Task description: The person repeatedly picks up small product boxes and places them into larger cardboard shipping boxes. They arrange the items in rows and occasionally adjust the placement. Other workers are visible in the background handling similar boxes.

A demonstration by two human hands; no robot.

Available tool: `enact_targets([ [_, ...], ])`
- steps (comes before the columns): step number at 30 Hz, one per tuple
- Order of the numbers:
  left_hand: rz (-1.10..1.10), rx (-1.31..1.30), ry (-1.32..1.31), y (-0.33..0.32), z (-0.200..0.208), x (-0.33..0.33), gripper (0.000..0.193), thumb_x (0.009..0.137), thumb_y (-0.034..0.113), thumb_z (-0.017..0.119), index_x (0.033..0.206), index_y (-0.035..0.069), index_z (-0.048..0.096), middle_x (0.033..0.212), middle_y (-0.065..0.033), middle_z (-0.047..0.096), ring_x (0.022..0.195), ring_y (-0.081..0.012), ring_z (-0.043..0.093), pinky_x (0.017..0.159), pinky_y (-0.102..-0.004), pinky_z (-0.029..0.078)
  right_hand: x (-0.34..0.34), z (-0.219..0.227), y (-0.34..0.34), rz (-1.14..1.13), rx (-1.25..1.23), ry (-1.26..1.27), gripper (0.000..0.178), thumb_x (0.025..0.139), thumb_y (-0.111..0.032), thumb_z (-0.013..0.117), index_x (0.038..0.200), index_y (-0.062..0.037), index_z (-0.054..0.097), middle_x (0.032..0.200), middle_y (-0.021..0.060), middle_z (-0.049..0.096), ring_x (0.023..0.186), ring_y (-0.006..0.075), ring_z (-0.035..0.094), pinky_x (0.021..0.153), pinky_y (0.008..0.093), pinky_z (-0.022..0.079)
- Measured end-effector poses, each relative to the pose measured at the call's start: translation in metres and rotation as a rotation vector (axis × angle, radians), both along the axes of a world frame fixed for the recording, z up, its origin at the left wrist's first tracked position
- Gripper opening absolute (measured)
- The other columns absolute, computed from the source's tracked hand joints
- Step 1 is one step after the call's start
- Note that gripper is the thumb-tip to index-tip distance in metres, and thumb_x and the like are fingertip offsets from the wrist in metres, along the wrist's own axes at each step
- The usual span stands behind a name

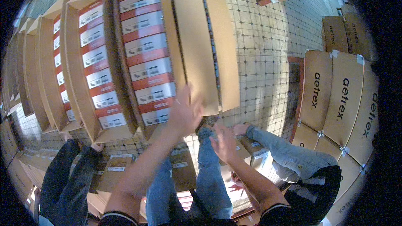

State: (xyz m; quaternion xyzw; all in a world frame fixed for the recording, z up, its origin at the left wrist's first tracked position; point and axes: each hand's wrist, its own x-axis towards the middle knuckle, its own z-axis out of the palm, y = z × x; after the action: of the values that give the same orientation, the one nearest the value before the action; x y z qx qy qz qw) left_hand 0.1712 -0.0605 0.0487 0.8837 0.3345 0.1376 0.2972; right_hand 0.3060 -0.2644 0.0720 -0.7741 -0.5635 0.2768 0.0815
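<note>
A long brown carton [194, 29] lies before me, its long flaps over the top with a narrow dark gap between them. My left hand [184, 115] is over the carton's near left corner, blurred by motion, with its fingers apart and nothing visible in it. Just off the near end, lower and to the right, my right hand [225, 144] is held in the air, fingers apart and holding nothing. On the left stands an open carton [165, 29] filled with a row of red and white shoeboxes [150, 70].
More open cartons [73, 58] of shoeboxes line up leftward. Closed brown cartons [326, 92] are stacked at the right, others [119, 169] behind my legs. One person in dark trousers [69, 184] is at the left, another in jeans [289, 155] at the right. The floor is tiled [259, 50].
</note>
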Motion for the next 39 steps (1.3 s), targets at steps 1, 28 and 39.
enact_targets([
  [1,-0.019,-0.067,-0.043,-0.033,0.002,0.012,0.064,0.079,0.020,0.068,0.138,0.010,0.045,0.140,-0.0317,0.037,0.126,-0.0483,0.043,0.105,-0.0563,0.037,0.010,-0.018,0.018,0.029,0.063,-0.008,0.067,0.084,-0.027,0.066,0.143,-0.0117,0.038,0.137,0.0268,0.043,0.121,0.0460,0.046,0.097,0.0534,0.043],
  [28,0.728,-0.524,0.392,-0.135,-0.062,0.086,0.079,0.082,0.006,0.065,0.149,0.005,0.023,0.135,-0.0318,0.043,0.124,-0.0447,0.045,0.105,-0.0473,0.037,0.167,-0.089,0.007,-0.160,0.009,0.176,0.070,0.085,-0.017,0.063,0.147,-0.0080,0.032,0.117,0.0289,0.058,0.098,0.0434,0.062,0.081,0.0488,0.054],
  [39,0.734,-0.107,0.227,0.016,0.148,0.091,0.036,0.097,0.032,0.051,0.114,0.001,0.062,0.087,-0.0245,0.067,0.079,-0.0429,0.065,0.069,-0.0506,0.049,0.236,0.122,0.162,-0.122,0.496,-0.216,0.037,0.096,-0.036,0.054,0.099,-0.0025,0.068,0.079,0.0212,0.066,0.069,0.0345,0.066,0.061,0.0441,0.050],
])
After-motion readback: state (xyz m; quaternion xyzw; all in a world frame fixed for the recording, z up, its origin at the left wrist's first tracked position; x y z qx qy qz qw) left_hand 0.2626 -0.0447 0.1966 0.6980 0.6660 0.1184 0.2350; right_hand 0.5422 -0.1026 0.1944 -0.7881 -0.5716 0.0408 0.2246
